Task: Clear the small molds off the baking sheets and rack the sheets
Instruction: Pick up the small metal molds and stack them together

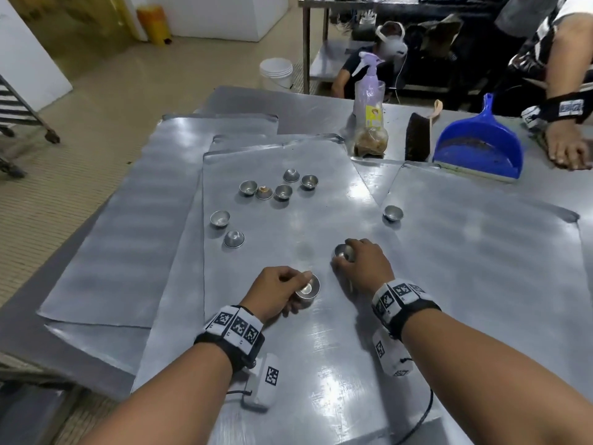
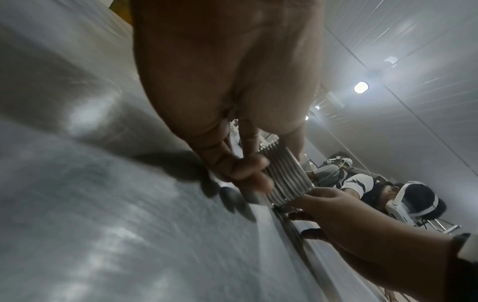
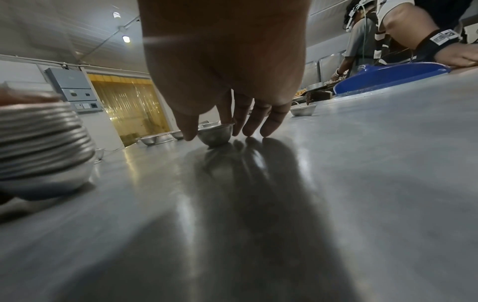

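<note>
Several small shiny metal molds (image 1: 283, 191) lie scattered on the top baking sheet (image 1: 288, 364), and one mold (image 1: 393, 213) sits off to the right. My left hand (image 1: 288, 289) grips a nested stack of molds (image 1: 308, 288) standing on the sheet, with the fingers curled round its ribbed side (image 2: 284, 177). My right hand (image 1: 349, 256) pinches a single mold (image 1: 342, 252) between thumb and fingers, and that mold (image 3: 216, 133) still rests on the sheet. The stack (image 3: 44, 147) looms at the left of the right wrist view.
More baking sheets overlap at the left (image 1: 128, 220) and right (image 1: 481, 252). At the back stand a spray bottle (image 1: 369, 101), a brush (image 1: 417, 136) and a blue dustpan (image 1: 478, 146). Another person's hand (image 1: 566, 149) rests at the far right. A wheeled rack (image 1: 19, 101) stands on the floor at the left.
</note>
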The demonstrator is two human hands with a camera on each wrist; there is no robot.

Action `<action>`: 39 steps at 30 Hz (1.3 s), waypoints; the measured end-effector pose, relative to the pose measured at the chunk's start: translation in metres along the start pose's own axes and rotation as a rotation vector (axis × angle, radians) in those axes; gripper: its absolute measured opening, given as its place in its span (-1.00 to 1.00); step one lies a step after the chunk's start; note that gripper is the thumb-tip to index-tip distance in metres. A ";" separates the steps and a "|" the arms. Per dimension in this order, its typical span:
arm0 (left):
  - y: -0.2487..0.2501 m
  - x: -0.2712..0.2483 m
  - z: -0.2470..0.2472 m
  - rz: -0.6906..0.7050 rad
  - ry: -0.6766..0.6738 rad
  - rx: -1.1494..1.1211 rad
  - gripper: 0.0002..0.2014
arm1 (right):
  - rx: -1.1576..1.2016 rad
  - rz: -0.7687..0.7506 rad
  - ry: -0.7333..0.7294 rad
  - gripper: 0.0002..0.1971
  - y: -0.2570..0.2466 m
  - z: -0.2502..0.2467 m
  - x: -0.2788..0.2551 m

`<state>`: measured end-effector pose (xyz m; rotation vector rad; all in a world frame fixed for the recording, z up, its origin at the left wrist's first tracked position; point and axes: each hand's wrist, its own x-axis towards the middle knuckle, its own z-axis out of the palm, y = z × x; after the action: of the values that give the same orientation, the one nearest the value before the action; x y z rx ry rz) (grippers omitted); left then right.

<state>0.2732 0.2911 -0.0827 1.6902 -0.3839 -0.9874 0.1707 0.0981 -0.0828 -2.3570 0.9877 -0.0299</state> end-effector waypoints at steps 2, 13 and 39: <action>0.002 -0.001 0.000 -0.002 0.031 0.051 -0.69 | 0.009 -0.005 0.000 -0.69 -0.001 0.000 -0.004; 0.009 -0.002 -0.012 0.011 0.047 0.124 -0.65 | 0.031 -0.036 -0.027 -0.58 -0.006 0.006 -0.001; 0.029 0.072 -0.095 0.137 0.441 0.977 -0.76 | 0.092 -0.039 -0.012 -0.48 -0.005 0.015 0.018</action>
<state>0.3959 0.2925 -0.0805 2.6327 -0.7421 -0.2706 0.1904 0.0963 -0.0963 -2.2896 0.9154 -0.0749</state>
